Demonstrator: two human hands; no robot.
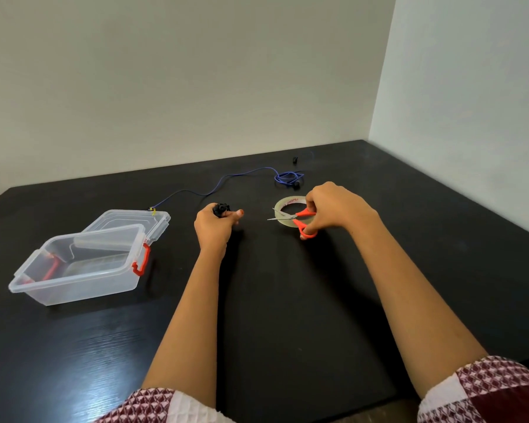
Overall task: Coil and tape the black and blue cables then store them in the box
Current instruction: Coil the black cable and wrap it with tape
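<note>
Two hands are busy: my left hand (213,228) curls round the coiled black cable (220,208), and my right hand (333,209) grips the orange scissors (303,222) over the tape roll (281,206). The blue cable (283,177) lies loose behind them on the black table (287,300) — the open clear box (74,288) sits well left.

Soft, fairly bright indoor light leaves a pale bluish glare on the glossy black desk (104,355) at lower left and faint shadows beside the box (74,288), while the wide lens bows the desk's edges and the far blue cable (226,178) looks slightly soft.
</note>
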